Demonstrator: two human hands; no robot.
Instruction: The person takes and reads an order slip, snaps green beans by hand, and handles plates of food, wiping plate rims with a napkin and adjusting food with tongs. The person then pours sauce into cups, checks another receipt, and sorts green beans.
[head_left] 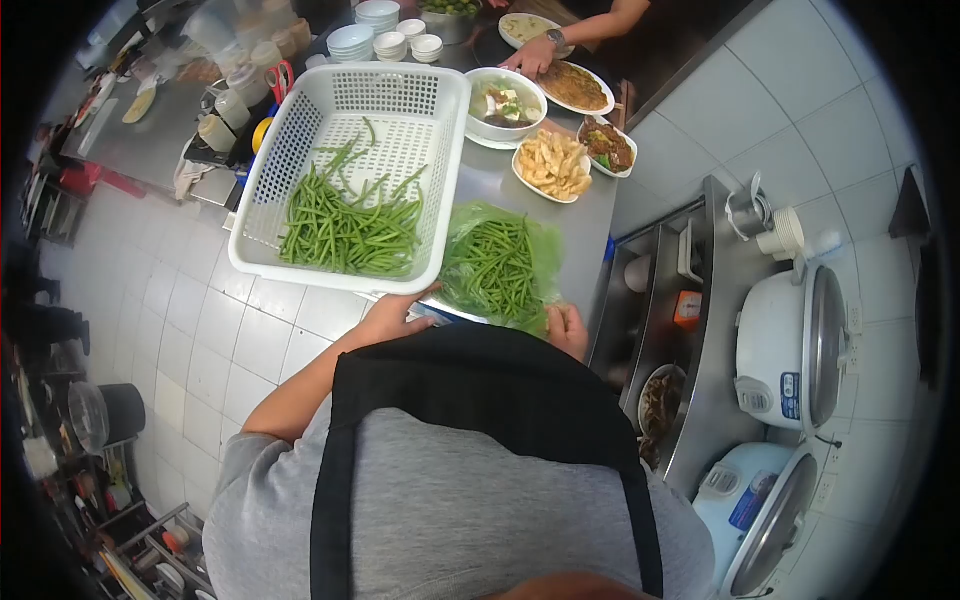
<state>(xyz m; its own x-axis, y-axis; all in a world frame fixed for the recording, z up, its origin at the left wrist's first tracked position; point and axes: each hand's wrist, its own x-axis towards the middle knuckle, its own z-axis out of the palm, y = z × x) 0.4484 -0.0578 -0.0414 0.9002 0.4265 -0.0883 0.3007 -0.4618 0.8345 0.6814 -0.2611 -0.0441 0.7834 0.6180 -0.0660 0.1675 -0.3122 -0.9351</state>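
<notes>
A green plastic bag [548, 262] of green beans [492, 255] lies in front of me, on what looks like a scale with a pale edge [455, 314]. My right hand [568, 331] is closed on the bag's near right edge, its fingers curled. At the bag's near left, my left hand [392, 318] reaches in beside the basket's near rim, thumb apart from the fingers; the fingertips are partly hidden. The white plastic basket [452, 165] holds more long green beans [350, 225], heaped toward its near end.
Beyond the bag stand a bowl of fried strips [553, 166], a soup bowl [505, 105] and a plate of browned food [580, 88]. Another person's hand [533, 57] with a watch reaches over that plate. Stacked bowls [351, 43] stand behind the basket; rice cookers [785, 350] are at right.
</notes>
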